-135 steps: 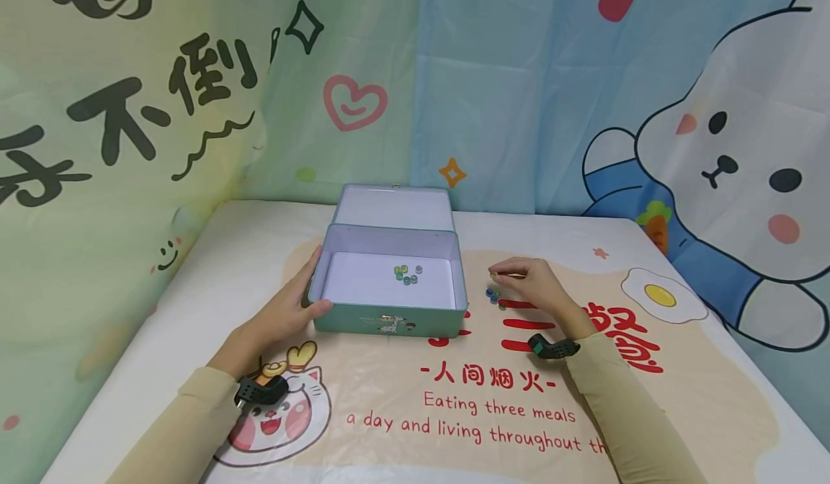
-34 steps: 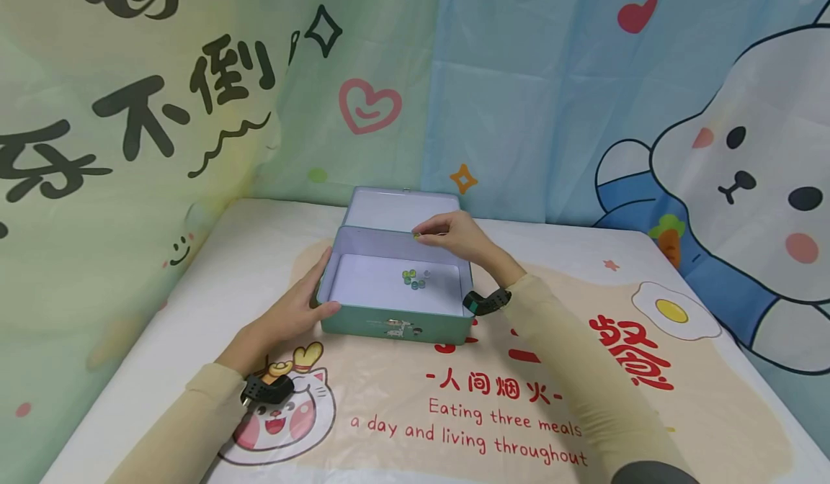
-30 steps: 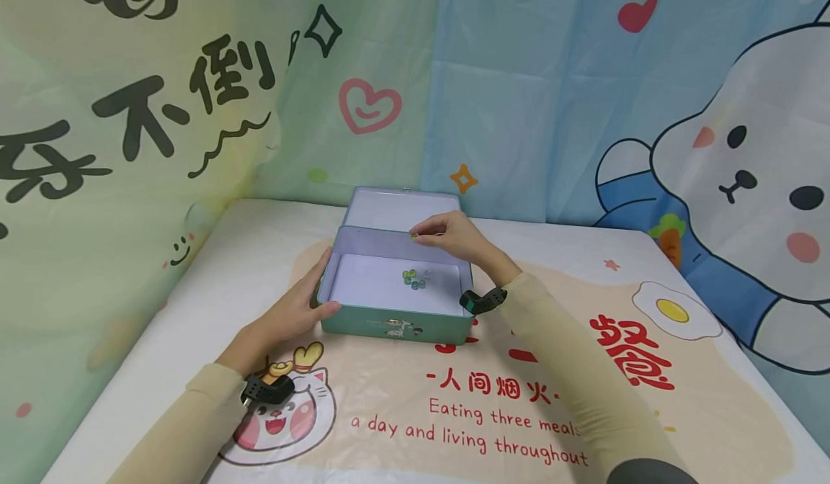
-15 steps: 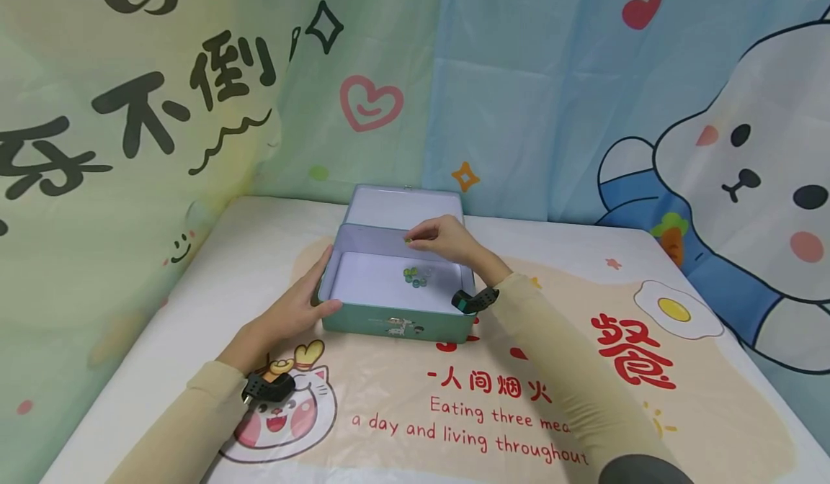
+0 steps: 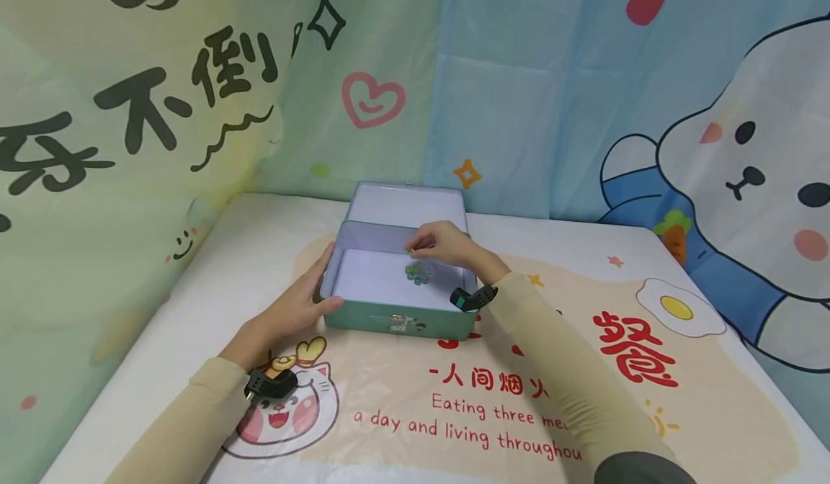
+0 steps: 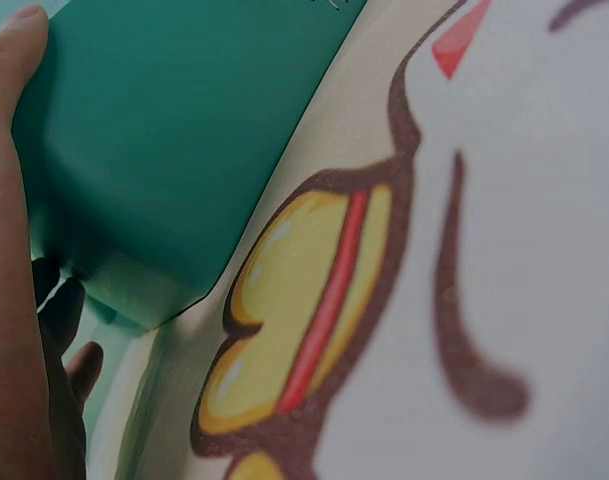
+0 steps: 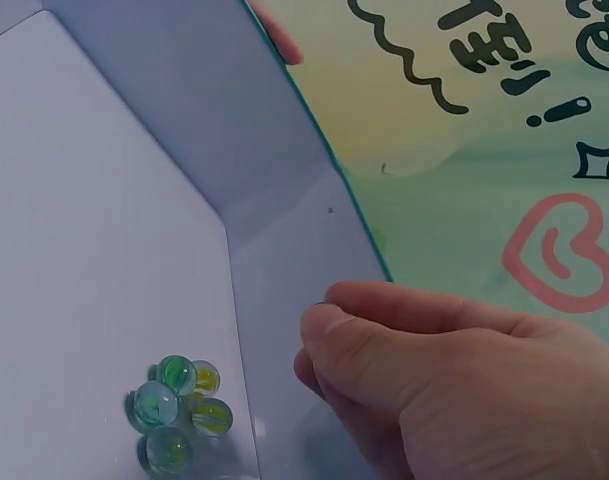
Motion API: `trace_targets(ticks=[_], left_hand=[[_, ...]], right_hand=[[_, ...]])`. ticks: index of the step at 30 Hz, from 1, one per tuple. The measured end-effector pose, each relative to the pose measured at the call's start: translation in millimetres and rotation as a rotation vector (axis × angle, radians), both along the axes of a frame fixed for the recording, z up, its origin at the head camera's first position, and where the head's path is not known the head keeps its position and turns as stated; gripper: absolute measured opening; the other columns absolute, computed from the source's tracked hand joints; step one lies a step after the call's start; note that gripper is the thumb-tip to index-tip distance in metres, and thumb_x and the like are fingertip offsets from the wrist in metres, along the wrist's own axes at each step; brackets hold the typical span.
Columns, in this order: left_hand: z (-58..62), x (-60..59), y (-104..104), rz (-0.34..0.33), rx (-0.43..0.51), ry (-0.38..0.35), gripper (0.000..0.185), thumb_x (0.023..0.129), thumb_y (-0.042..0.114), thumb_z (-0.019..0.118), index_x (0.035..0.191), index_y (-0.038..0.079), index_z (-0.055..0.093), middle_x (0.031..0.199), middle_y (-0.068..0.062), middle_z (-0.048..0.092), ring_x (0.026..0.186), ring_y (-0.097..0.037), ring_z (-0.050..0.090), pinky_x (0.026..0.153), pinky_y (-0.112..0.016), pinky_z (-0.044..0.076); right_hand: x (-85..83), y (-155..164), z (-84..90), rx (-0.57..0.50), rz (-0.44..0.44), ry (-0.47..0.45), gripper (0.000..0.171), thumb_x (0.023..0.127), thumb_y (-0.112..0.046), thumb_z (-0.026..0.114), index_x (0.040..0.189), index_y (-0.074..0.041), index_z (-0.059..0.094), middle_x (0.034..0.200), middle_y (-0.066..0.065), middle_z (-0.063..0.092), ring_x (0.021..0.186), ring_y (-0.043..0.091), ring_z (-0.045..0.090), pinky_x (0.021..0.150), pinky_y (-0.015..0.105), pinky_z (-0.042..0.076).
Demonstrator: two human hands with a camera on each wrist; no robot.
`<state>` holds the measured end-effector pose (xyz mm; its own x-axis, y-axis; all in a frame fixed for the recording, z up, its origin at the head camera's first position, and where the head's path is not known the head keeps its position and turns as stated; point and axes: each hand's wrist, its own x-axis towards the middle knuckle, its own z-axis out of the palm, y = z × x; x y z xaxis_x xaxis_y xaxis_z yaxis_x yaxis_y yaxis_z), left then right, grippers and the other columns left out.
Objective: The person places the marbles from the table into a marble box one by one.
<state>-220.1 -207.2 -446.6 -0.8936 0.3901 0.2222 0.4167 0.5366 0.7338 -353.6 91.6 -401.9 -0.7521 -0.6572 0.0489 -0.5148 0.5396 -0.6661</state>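
A green hinged tin box (image 5: pixel 369 317) stands on the table with its white-lined lid (image 5: pixel 408 207) tipped back. My left hand (image 5: pixel 295 304) holds the box's left side, thumb at the front corner; the left wrist view shows fingers beside the green wall (image 6: pixel 184 130). Over the box's inside, my right hand (image 5: pixel 446 243) pinches a small marble (image 5: pixel 410 253) between thumb and fingertips. That marble is nearly all hidden by the fingers in the right wrist view. Below it, several clear marbles (image 7: pixel 169 450) with green and yellow swirls lie grouped on the white floor.
A printed cloth (image 5: pixel 402 455) with red writing and a cat face covers the table. Behind stands a printed curtain (image 5: pixel 499 109). The right sleeve (image 5: pixel 558 354) blocks the view of part of the table right of the box.
My right hand has gone from the small marbles on the table, right of the box, to above the box, carrying a marble. Lately it has sunk lower. The left hand stays on the box.
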Motion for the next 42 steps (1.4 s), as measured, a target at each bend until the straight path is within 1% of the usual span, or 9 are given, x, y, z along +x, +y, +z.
trace_targets(ticks=[4,9,15,19,24,31,42], left_hand=[[-1.3,-0.7,0.4,-0.001,0.0,-0.001,0.095,0.089,0.053,0.057,0.152,0.029,-0.009,0.161,-0.011,-0.001,0.148,-0.031,0.006,0.116,-0.055,0.014],[-0.2,-0.1,0.3,-0.002,0.001,-0.001,0.095,0.089,0.049,0.059,0.152,0.028,-0.009,0.161,-0.01,-0.001,0.148,-0.031,0.006,0.116,-0.055,0.013],[-0.6,-0.8,-0.2,-0.002,0.0,0.0,0.096,0.089,0.05,0.059,0.152,0.029,-0.01,0.161,-0.01,-0.001,0.147,-0.032,0.006,0.115,-0.057,0.014],[-2.6,-1.3,-0.2,-0.002,-0.005,0.003,0.095,0.089,0.049,0.059,0.152,0.029,-0.01,0.161,-0.01,-0.001,0.148,-0.032,0.006,0.115,-0.057,0.014],[-4.1,-1.4,-0.3,0.004,-0.002,0.002,0.095,0.089,0.051,0.058,0.152,0.032,-0.01,0.162,-0.004,-0.003,0.148,-0.03,0.006,0.116,-0.056,0.013],[-4.3,-1.3,-0.1,0.009,0.003,-0.01,0.094,0.088,0.054,0.057,0.151,0.035,-0.01,0.162,-0.003,-0.003,0.148,-0.028,0.005,0.116,-0.055,0.014],[-3.8,-0.9,-0.2,0.013,-0.002,-0.018,0.094,0.088,0.053,0.058,0.151,0.036,-0.01,0.162,-0.004,-0.003,0.148,-0.028,0.005,0.116,-0.055,0.013]], right_hand=[[0.8,0.6,-1.9,0.033,0.012,0.029,0.018,0.087,-0.014,0.069,0.103,-0.007,0.074,0.1,0.003,0.072,0.094,0.015,0.067,0.084,0.029,0.054],[4.0,-0.5,0.5,0.091,0.007,0.041,0.017,0.087,-0.016,0.069,0.101,-0.008,0.074,0.097,0.002,0.073,0.091,0.013,0.068,0.081,0.029,0.055],[5.3,-1.4,1.2,0.188,0.039,0.08,0.01,0.085,-0.014,0.071,0.094,-0.011,0.075,0.091,0.0,0.073,0.084,0.009,0.067,0.074,0.023,0.054],[6.4,-1.9,1.4,0.222,0.058,0.087,0.005,0.083,-0.012,0.073,0.088,-0.011,0.074,0.087,0.0,0.072,0.079,0.008,0.066,0.071,0.022,0.054],[7.7,-3.0,1.7,0.257,0.086,0.113,0.005,0.081,-0.01,0.074,0.086,-0.009,0.074,0.085,0.001,0.072,0.078,0.008,0.066,0.071,0.022,0.054],[8.1,-3.6,1.2,0.309,0.1,0.13,0.005,0.081,-0.011,0.075,0.086,-0.01,0.075,0.086,0.0,0.072,0.079,0.008,0.066,0.072,0.022,0.054],[9.6,-4.9,1.9,0.359,0.107,0.141,0.005,0.083,-0.011,0.073,0.088,-0.011,0.074,0.089,0.0,0.072,0.082,0.009,0.066,0.075,0.022,0.054]])
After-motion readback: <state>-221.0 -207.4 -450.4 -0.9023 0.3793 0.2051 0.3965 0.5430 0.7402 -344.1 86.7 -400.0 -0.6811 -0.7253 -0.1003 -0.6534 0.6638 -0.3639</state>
